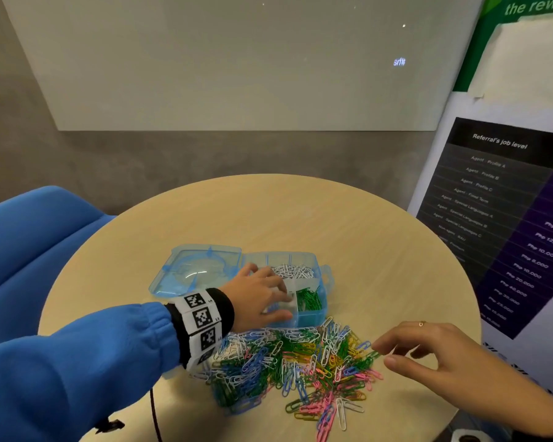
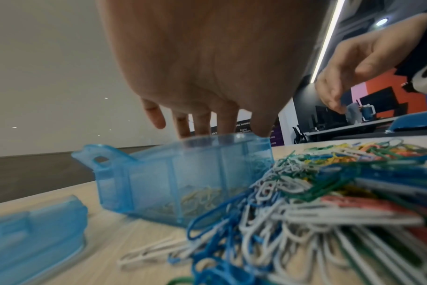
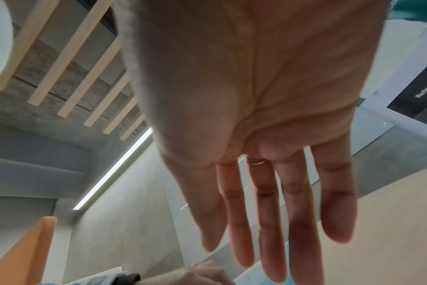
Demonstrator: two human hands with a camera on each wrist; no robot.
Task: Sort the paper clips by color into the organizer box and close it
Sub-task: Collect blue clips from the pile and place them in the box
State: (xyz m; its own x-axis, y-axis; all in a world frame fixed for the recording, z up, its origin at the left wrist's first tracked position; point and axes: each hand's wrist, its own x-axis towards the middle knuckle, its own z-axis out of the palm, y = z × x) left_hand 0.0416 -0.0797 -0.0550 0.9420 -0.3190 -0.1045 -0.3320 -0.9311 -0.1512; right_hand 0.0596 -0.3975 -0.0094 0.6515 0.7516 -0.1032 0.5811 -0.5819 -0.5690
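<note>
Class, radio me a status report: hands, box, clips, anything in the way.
Left hand over box, fingers dipping inside. Right hand open, empty, at edge of clip pile. Lid open; white and green partly sorted. Nothing blocking.

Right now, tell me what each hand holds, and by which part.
The right hand holds nothing; its fingers hang relaxed over the paper clip pile. The left hand covers the organizer box; whether it holds a clip cannot be told.

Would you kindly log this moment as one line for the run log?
left hand: over open box, fingers inside | right hand: open, at clip pile edge | lid: open | sorting unfinished
</note>
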